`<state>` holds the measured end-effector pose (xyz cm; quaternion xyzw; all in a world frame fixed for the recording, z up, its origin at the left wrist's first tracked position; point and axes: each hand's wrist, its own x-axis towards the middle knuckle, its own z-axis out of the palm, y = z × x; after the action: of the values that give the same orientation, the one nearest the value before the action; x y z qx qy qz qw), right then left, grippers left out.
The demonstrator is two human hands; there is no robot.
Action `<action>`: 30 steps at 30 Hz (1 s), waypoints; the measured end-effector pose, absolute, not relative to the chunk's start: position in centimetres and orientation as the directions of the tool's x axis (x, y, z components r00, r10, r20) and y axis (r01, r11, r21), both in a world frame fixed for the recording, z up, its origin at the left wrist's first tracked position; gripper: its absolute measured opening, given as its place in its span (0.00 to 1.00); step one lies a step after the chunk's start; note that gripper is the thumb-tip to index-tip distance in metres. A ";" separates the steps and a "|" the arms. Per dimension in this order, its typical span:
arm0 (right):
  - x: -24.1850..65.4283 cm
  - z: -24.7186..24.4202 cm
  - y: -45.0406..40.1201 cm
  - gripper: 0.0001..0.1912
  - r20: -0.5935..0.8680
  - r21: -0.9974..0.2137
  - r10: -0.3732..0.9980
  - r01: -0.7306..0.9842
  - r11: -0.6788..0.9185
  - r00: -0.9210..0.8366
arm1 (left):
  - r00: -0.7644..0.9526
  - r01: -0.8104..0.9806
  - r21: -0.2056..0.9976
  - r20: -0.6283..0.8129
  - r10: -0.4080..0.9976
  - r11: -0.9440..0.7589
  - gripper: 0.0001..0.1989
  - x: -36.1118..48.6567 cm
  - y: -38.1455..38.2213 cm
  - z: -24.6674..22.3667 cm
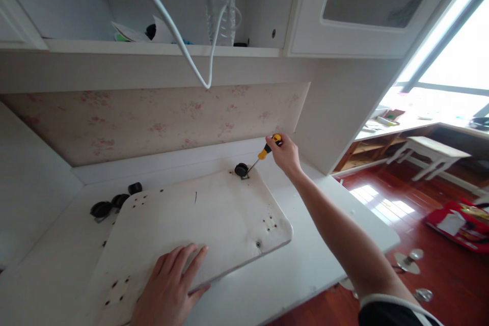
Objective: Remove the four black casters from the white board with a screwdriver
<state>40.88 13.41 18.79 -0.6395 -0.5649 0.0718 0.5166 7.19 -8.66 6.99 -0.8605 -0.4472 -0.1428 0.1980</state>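
My right hand (286, 154) is closed around the yellow and black handle of a screwdriver (263, 154). The screwdriver slants down to the left, its tip at the mounting plate of a black caster wheel (241, 169). That caster sits at the far right corner of a white board (206, 219) with rounded corners and groups of screw holes. My left hand (173, 280) lies on the board's near edge, fingers spread, thumb at the rim. Several loose black casters (101, 209) rest by the board's far left corner. Whether the tip sits in a screw is too small to tell.
The board lies on a white desktop (324, 234) under a shelf (164, 50) with a plastic bottle (219, 7). A white cable (183, 46) hangs down in front. On the red floor to the right are a white bench (435, 147) and a red case (462, 224).
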 end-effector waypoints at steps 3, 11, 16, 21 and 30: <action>41.0 18.9 13.5 0.23 0.488 -0.749 0.793 0.641 0.167 0.364 | 0.557 0.827 -0.207 0.421 0.716 -0.522 0.30 7.2 -8.7 7.0; 41.1 18.5 13.8 0.23 0.487 -0.748 0.797 0.641 0.171 0.357 | 0.560 0.825 -0.214 0.433 0.706 -0.523 0.30 7.1 -8.5 6.9; 41.2 18.8 13.7 0.24 0.487 -0.745 0.797 0.646 0.165 0.358 | 0.558 0.826 -0.205 0.424 0.713 -0.525 0.32 7.2 -8.5 6.9; 41.1 18.8 13.8 0.23 0.482 -0.735 0.803 0.660 0.154 0.350 | 0.557 0.827 -0.208 0.424 0.714 -0.522 0.30 7.1 -8.7 6.9; 41.1 19.5 13.0 0.19 0.460 -0.699 0.836 0.702 0.134 0.299 | 0.559 0.825 -0.198 0.432 0.708 -0.530 0.31 7.1 -8.6 6.9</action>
<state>41.09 13.01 19.49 -0.6542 -0.5878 0.0711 0.4705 7.15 -8.56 6.91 -0.8614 -0.4449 -0.1510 0.1929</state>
